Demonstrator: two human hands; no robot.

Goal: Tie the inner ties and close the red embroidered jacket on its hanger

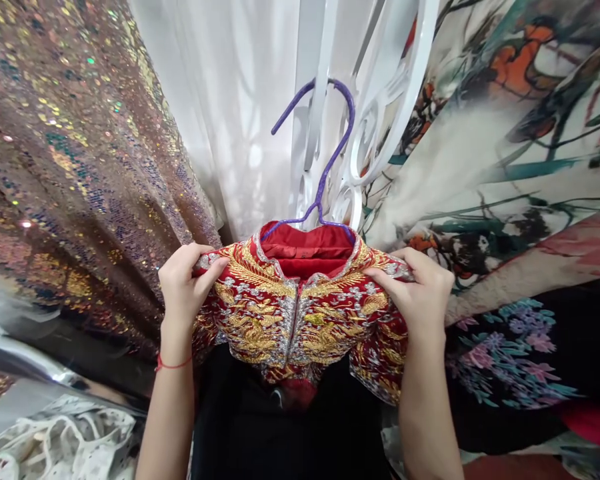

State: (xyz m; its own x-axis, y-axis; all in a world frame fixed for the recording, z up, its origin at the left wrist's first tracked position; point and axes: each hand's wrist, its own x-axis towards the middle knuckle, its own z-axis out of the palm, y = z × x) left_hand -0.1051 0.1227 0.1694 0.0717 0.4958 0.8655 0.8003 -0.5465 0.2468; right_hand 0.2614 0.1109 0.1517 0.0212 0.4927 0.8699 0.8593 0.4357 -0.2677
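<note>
A red jacket (260, 320) with gold and silver embroidery hangs in front of me on a purple hanger (351, 113). The hanger's hook loops over a white metal bar, and its arms go down into the red-lined collar. My left hand (184, 280) pinches the jacket's shoulder on the left, thumb on top. On the other side my right hand (423, 283) grips the opposite shoulder the same way. The front edges meet at the middle, and the sleeves droop below both hands. A red string circles my left wrist.
Sequinned fabric (95, 153) drapes at the left, beside a white curtain (220, 100). White scrolled metalwork (380, 140) rises behind the hanger. Patterned cloth (520, 153) hangs at the right, above black fabric with embroidered flowers (530, 353). White spotted fabric (65, 440) lies at the lower left.
</note>
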